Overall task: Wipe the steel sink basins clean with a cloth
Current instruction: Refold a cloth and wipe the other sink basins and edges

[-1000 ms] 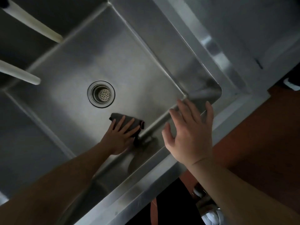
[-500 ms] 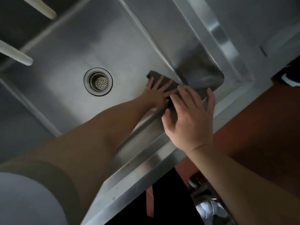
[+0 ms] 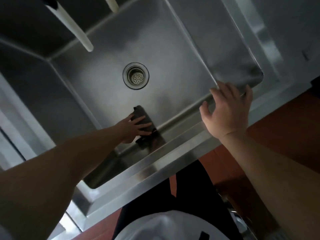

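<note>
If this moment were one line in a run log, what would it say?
step: wiping basin floor | left hand: presses dark cloth by front wall | right hand: open over rim | drain: uncovered

One basin (image 3: 107, 70), one drain (image 3: 136, 75), one cloth (image 3: 144, 121) — two spouts (image 3: 74, 30), two hands (image 3: 228, 111).

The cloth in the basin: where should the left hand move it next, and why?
Probably slide the cloth away from the near wall, across the floor toward the drain. The left hand presses it flat at the near edge of the basin, so most of the floor lies beyond it. The right hand hovers open over the rim.
</note>
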